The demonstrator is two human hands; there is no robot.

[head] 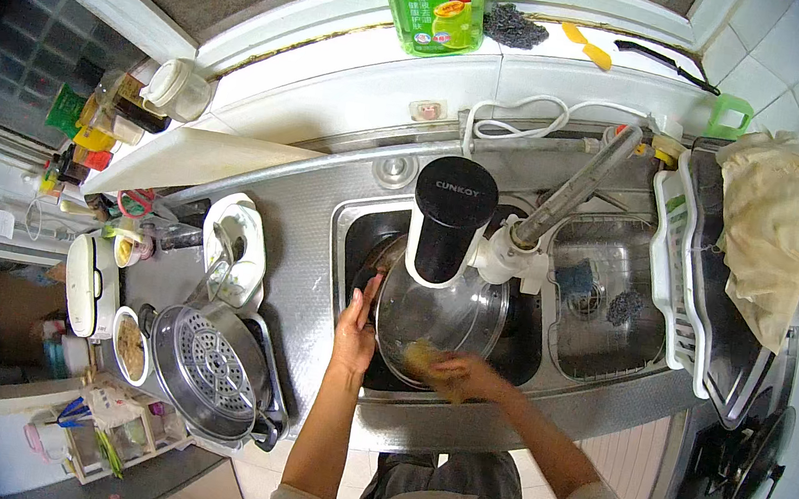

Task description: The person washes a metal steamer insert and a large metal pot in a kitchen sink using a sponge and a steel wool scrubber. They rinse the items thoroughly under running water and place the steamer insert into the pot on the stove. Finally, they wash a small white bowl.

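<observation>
A round glass pot lid with a metal rim is over the left sink basin, partly hidden by the faucet's water heater. My left hand grips the lid's left edge, fingers pointing away from me. My right hand presses a yellow sponge or cloth to the lid's near side. Motion blur hides the exact form of this yellow thing. Directly above the lid stands the black-and-white faucet heater, with a thick metal spout swung over to the right.
The right basin holds a wire rack, a dark blue sponge and a steel scrubber. To the left stand a steamer pot and white dishes. A white dish rack borders the right side. Dish soap stands on the ledge.
</observation>
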